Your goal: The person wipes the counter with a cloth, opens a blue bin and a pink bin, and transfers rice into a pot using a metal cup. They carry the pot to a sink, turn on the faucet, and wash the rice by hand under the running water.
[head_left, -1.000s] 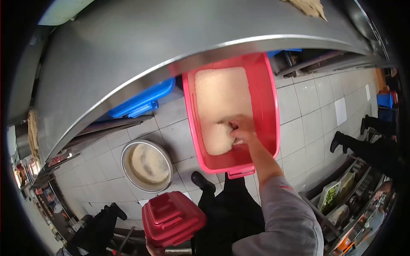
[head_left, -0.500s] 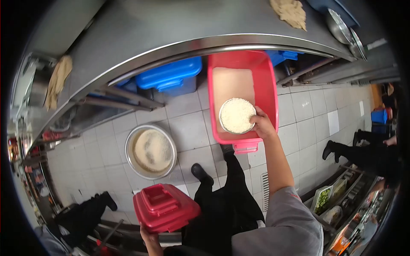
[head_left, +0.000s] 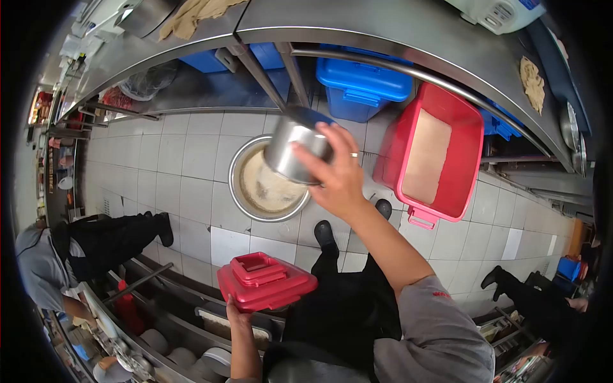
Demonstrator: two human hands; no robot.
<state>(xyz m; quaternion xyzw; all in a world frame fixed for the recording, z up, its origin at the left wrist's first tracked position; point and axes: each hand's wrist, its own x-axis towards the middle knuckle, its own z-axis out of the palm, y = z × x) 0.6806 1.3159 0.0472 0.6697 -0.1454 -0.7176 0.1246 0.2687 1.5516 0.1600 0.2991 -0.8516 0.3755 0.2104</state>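
My right hand grips a steel cylindrical container, tilted over a wide metal bowl on the floor. Its mouth faces down and left, so its inside is hidden. Pale rice-like grains lie in the bowl. Low on the left, my left hand holds a red plastic lid by its edge, with most of its fingers underneath. To the right stands an uncovered pinkish-red bin, part filled with pale grain.
A steel counter runs along the far side, with blue lidded bins beneath it. One person is at the left; another person's dark-clothed legs show at the right. Shelves with bowls are at lower left.
My right hand has moved left from the red bin to the metal bowl, tipping the container that was upright and full of white grains. My view has shifted left; the lid stays in my left hand.
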